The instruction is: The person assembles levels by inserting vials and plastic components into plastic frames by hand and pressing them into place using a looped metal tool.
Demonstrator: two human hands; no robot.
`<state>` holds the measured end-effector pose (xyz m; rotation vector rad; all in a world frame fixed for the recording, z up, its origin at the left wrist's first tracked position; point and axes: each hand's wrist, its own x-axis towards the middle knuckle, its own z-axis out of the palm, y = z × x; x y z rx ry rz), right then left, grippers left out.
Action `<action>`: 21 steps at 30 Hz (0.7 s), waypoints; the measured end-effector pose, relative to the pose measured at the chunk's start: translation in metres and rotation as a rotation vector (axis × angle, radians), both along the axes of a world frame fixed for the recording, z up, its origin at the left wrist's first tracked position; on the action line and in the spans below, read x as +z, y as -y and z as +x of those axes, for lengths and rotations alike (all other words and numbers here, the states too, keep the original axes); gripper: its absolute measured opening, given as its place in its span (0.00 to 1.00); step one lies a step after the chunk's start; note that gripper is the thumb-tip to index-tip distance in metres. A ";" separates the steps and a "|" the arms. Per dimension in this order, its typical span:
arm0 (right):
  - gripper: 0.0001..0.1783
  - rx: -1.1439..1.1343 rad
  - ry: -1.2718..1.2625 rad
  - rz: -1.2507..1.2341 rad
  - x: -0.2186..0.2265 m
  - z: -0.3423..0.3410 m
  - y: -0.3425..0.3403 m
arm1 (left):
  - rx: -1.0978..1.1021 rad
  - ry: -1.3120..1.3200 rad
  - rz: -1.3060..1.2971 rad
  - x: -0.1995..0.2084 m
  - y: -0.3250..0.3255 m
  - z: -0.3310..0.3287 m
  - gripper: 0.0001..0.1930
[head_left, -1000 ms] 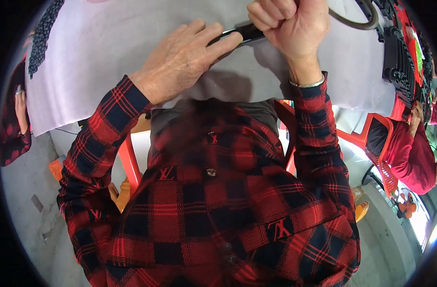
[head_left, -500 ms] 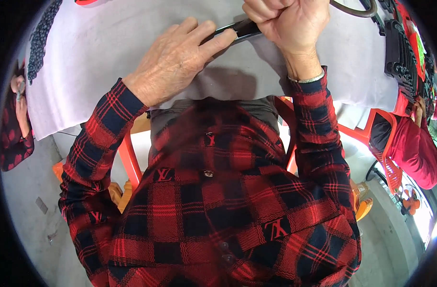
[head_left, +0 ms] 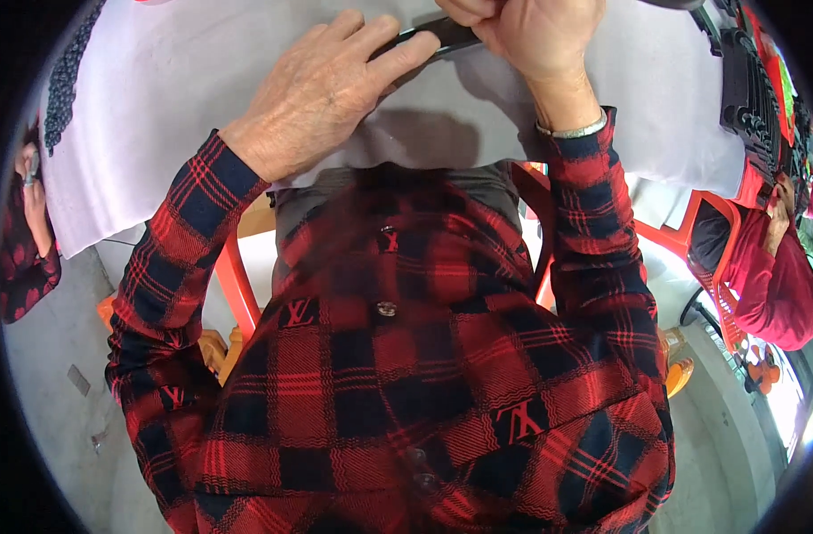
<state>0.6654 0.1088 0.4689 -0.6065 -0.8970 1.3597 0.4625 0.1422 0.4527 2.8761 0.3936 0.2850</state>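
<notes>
A black bar, slim and shiny, is held between the person's two hands near the top edge of the view, over a table. Closest to the viewer is the wearer's red and dark plaid shirt, with the legs of a red chair showing beside it. Further up, the left hand, back upward, grasps the bar's left part, its fingers bent over it; that end is hidden beneath. The right hand, with a bracelet at its wrist, is clenched in a fist around the right part; its top is cut off. The bar seems stiff and fairly light, its glossy surface perhaps a little slippery, and it does not look fragile. Gripping it towards both ends, as here, would steady it best. Whether it touches the table, covered in pale cloth, cannot be told. Along the table's far left lies a heap of small dark pieces; at the right, black slatted parts. Beyond, at the rims, sit a person in a red top and, opposite, another in a dark patterned sleeve.
</notes>
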 end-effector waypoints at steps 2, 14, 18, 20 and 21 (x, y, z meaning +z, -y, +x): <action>0.32 0.004 -0.008 -0.014 -0.001 0.000 0.002 | -0.003 -0.009 0.002 0.002 0.001 0.000 0.31; 0.32 0.028 -0.180 0.076 -0.016 0.031 -0.004 | 0.010 0.045 0.062 -0.002 0.002 0.002 0.23; 0.31 -0.035 -0.206 -0.016 -0.009 0.021 -0.001 | 0.009 0.029 0.055 0.001 0.003 0.002 0.24; 0.31 -0.026 -0.196 -0.006 -0.010 0.020 -0.002 | 0.013 0.032 0.061 0.000 0.004 0.001 0.24; 0.31 -0.017 -0.185 0.004 -0.011 0.021 -0.002 | 0.018 0.036 0.066 -0.001 0.004 0.002 0.24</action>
